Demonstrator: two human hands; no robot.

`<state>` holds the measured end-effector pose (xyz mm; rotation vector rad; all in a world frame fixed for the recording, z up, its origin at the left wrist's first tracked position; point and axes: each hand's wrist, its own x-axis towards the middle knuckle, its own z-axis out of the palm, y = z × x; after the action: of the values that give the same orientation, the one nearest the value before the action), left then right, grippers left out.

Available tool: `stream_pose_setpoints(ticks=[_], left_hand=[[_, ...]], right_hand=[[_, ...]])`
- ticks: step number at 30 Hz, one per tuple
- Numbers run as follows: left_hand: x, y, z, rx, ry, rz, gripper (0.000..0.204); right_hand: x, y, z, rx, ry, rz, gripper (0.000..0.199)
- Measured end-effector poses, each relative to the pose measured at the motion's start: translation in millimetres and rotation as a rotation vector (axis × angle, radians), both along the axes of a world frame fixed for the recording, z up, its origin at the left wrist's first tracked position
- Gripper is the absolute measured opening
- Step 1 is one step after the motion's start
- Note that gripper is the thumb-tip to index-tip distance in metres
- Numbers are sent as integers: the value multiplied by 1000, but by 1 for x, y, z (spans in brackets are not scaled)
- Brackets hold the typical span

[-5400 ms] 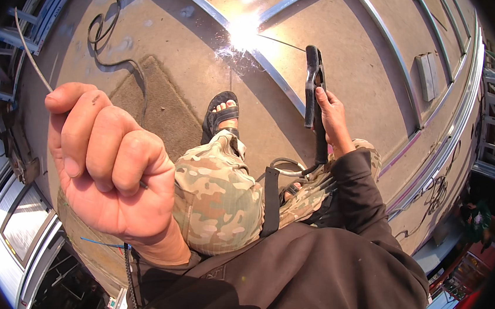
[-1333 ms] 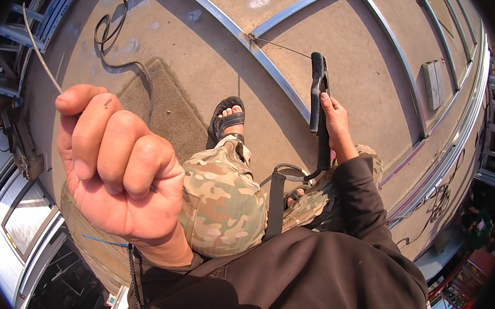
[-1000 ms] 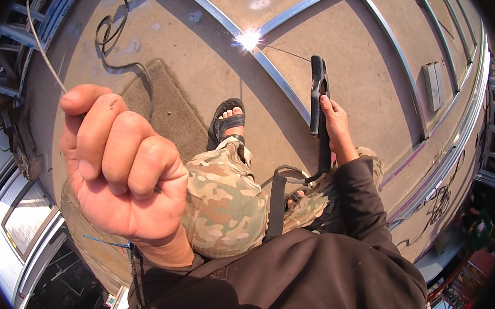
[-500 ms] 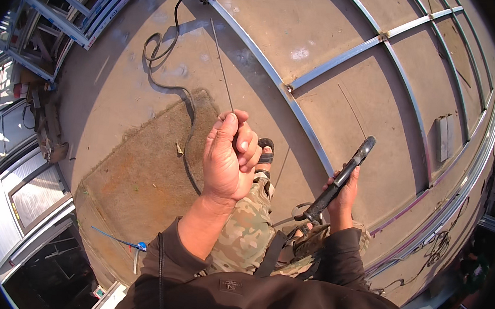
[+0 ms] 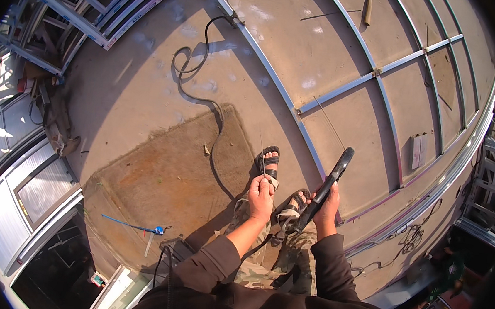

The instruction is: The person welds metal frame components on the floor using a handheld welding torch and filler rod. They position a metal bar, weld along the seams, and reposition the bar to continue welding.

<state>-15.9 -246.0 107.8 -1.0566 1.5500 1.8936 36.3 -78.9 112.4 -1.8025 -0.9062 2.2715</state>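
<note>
Hammer (image 5: 368, 6) cut off by top edge. Thin rod (image 5: 262, 156) tip too fine to resolve. Holder (image 5: 327, 188) lower end hidden behind right hand (image 5: 326, 211).

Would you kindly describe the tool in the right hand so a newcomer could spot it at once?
Start at the long grey metal frame rail lying across the concrete floor. Where it nears the sandalled feet, the right hand grips a black electrode holder. Unlike the thin bare rod pinched in the left hand, it is thick and dark.

Head-worn fisheye camera looks steeply down, hands (image 5: 293, 201) near.
</note>
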Motion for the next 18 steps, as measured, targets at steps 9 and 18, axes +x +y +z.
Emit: stream_pose_setpoints(ticks=[9,18], left_hand=[[-135,1,66,41,59,146,14],[-293,-67,64,-17,121,277,10]], right_hand=[[-148,-3,63,-162,235,-7,48],[-319,-30,55,-121,276,108,46]])
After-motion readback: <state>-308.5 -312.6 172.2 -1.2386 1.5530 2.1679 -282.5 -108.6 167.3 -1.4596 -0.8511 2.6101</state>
